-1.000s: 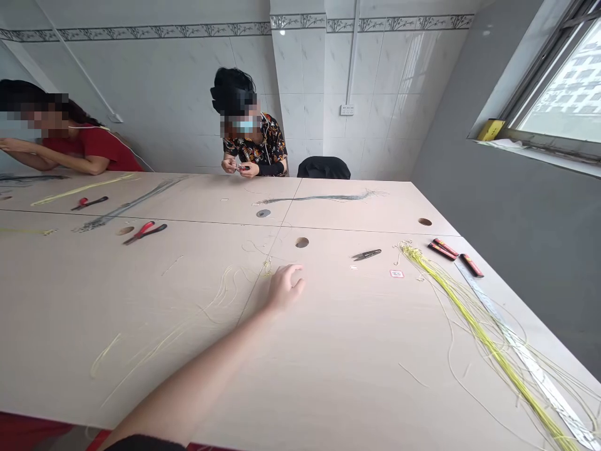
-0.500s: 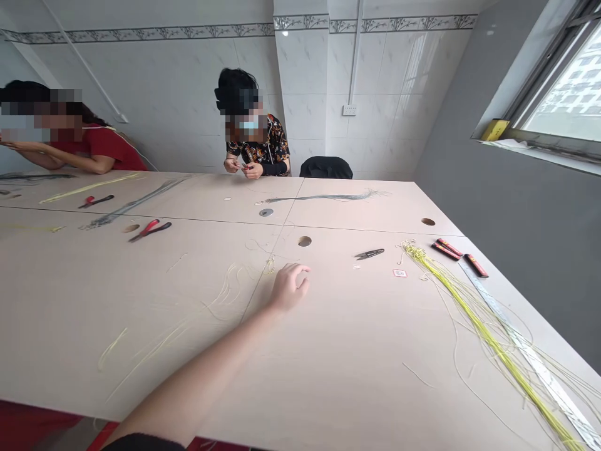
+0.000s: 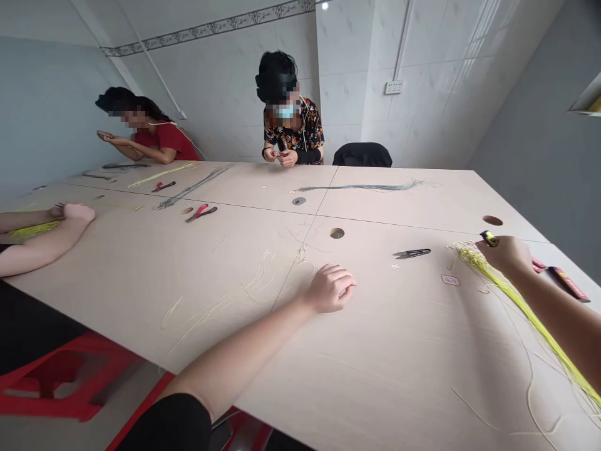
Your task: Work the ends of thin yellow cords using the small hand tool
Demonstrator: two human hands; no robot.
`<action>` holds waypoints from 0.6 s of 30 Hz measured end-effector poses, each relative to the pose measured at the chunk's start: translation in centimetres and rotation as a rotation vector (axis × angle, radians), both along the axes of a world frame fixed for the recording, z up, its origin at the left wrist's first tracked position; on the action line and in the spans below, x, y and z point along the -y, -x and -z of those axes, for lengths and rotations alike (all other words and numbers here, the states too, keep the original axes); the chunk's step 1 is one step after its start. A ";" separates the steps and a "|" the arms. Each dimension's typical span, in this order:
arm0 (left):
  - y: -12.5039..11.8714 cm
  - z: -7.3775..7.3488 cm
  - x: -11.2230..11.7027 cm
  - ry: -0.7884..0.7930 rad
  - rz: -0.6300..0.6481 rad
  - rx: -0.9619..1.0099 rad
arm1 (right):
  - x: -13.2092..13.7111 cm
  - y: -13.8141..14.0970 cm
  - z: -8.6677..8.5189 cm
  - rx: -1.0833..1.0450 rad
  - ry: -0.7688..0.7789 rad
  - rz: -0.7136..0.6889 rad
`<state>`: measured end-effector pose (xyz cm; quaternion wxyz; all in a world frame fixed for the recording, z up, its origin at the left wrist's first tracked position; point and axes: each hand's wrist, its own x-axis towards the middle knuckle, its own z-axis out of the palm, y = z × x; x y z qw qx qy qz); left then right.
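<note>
Meanwhile, the right hand [image 3: 504,257] pinches a small yellow lighter [image 3: 489,238] over yellow cords [image 3: 521,313]. The left hand [image 3: 331,289] rests loosely curled, holding nothing, on the tabletop [image 3: 399,357].

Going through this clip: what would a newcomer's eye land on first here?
The bright yellow-green cord bundle stands out first, lying across the right side of the long pale table, with the right hand over its upper end, pinching a small yellow-and-black item. Straight ahead, a person in a floral shirt works with both hands at the far edge. Mid-table, the left hand rests near loose pale cords.
</note>
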<state>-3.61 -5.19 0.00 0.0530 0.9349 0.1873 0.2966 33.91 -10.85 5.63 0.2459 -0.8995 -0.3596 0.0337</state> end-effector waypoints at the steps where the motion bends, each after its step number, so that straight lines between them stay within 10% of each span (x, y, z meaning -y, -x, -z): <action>1: 0.0 0.0 0.0 -0.005 0.004 0.000 | -0.1 0.1 0.1 0.004 0.056 0.009; 5: -0.1 0.0 0.1 -0.010 0.036 -0.018 | -0.4 1.0 -0.1 0.043 0.209 0.014; 10: -0.1 0.1 0.2 -0.029 0.081 -0.036 | -1.0 4.6 0.3 -0.118 -0.027 -0.103; 18: 0.4 -0.8 -0.3 -0.008 -0.189 -0.146 | -3.1 17.2 4.0 -0.547 -0.327 -0.655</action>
